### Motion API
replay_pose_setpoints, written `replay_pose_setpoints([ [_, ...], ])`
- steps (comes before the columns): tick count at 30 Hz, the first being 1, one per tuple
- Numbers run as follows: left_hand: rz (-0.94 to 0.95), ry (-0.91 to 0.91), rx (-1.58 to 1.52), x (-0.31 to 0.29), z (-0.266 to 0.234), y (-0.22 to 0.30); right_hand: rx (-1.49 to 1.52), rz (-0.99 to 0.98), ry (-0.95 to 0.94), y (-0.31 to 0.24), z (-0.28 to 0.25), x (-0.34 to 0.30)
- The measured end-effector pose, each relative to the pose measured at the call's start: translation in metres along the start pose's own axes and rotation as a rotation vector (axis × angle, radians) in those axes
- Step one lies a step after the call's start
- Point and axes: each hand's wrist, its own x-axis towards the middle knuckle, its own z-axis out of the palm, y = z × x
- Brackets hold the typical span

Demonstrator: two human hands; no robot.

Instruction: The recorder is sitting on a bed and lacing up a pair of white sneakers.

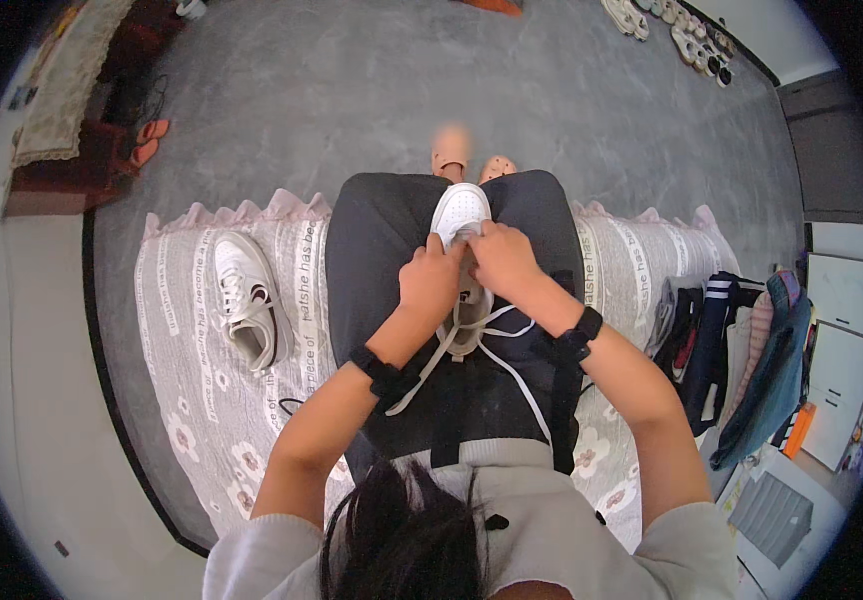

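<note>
A white sneaker (461,205) rests on my lap between my thighs, its perforated toe pointing away from me. My left hand (432,278) and my right hand (505,260) meet over the lacing just behind the toe, with fingers bent and pinched on the lace there. Exactly how each fingertip grips it is partly hidden. Long loose ends of the white shoelace (518,377) trail back from the shoe across my dark trousers. The opening of the shoe faces me below my wrists. To my left, a laced white sneaker (246,297) with a dark mark lies on the patterned cover.
I sit on a patterned, ruffled cover (182,340). Folded clothes (737,335) are piled at the right, beside white drawers (840,300). Orange slippers (149,142) lie at the left on the grey floor (322,90); several shoes (697,50) stand far right.
</note>
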Motion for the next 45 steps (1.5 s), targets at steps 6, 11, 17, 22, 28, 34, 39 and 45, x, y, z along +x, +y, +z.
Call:
replay_pose_setpoints([
  [6, -0.059, -0.115, 0.219, 0.011, 0.004, 0.009, -0.091, 0.131, 0.010, -0.011, 0.017, 0.007],
  [11, -0.109, -0.334, 0.354, 0.023, 0.012, 0.016, -0.053, 0.186, -0.131, -0.011, 0.019, 0.013],
  [17, -0.115, -0.378, 0.462, 0.023, 0.014, 0.024, -0.143, 0.262, -0.151, -0.012, 0.024, 0.016],
  [22, -0.065, -0.387, 0.607, 0.028, 0.022, 0.021, -0.159, 0.142, -0.045, -0.014, 0.009, 0.003],
  [28, 0.012, -0.119, 0.428, 0.006, 0.020, 0.012, -0.073, 0.127, 0.164, -0.013, 0.012, -0.010],
  [34, 0.185, -0.045, 0.309, -0.014, 0.009, 0.001, 0.035, 0.126, 0.185, -0.007, 0.017, -0.014],
  [39, 0.408, 0.138, 0.316, -0.023, 0.025, -0.011, 0.114, 0.098, 0.225, -0.005, 0.020, -0.015],
  [45, 0.425, 0.172, 0.148, -0.023, 0.026, -0.017, 0.228, 0.101, 0.136, -0.005, 0.004, -0.019],
])
